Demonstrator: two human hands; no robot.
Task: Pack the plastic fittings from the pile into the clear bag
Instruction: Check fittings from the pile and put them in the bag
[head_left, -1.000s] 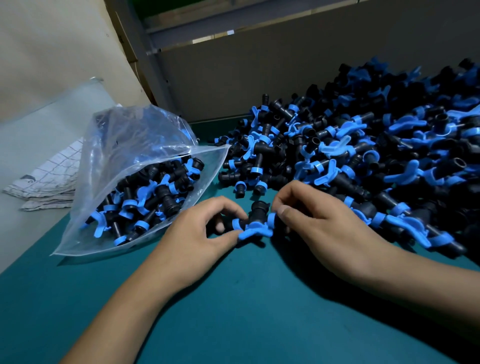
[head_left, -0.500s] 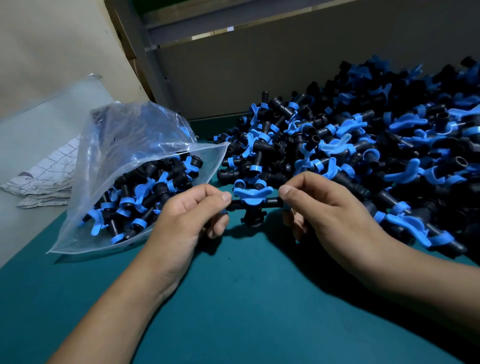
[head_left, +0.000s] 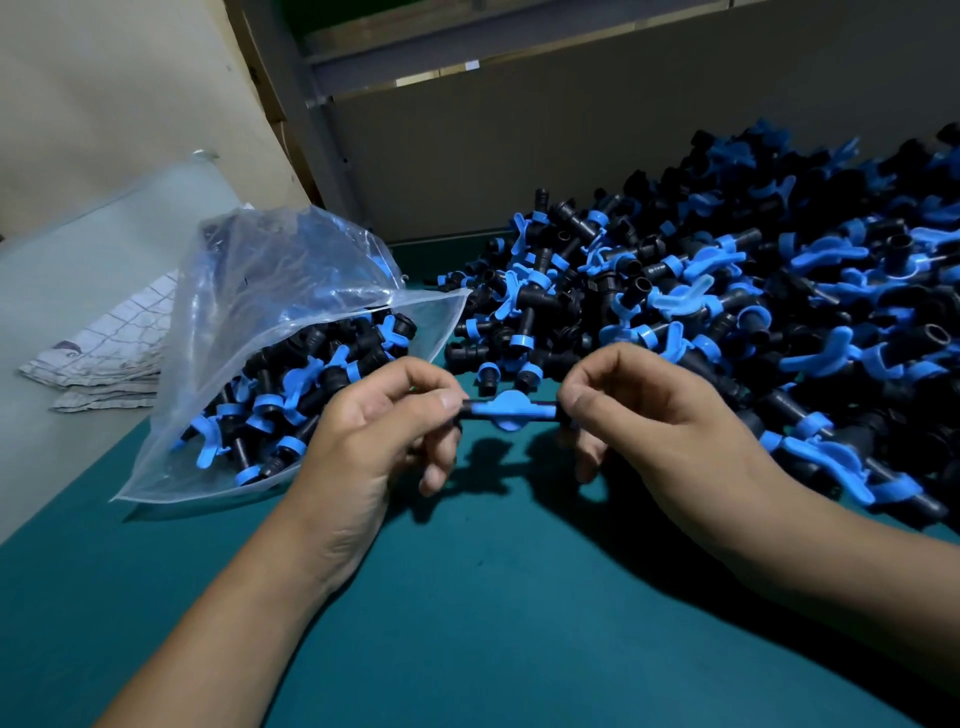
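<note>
one fitting (head_left: 511, 410) – black tube ends with a blue winged collar in the middle – is held level above the green bench (head_left: 519, 597), between two hands. the left hand (head_left: 374, 441) has its grip clamped on the fitting's left end, thumb and forefinger pinching it; the right hand (head_left: 649, 415) pinches the right end the same way, the other fingers curled under. one clear bag (head_left: 291, 332) lies on its side just left of the left hand, mouth toward the middle, already partly filled with fittings too many to count. one large pile (head_left: 727, 312) of the same black-and-blue fittings spreads behind and to the right of the hands. a folded checked cloth (head_left: 114, 353) lies left of the bag.
</note>
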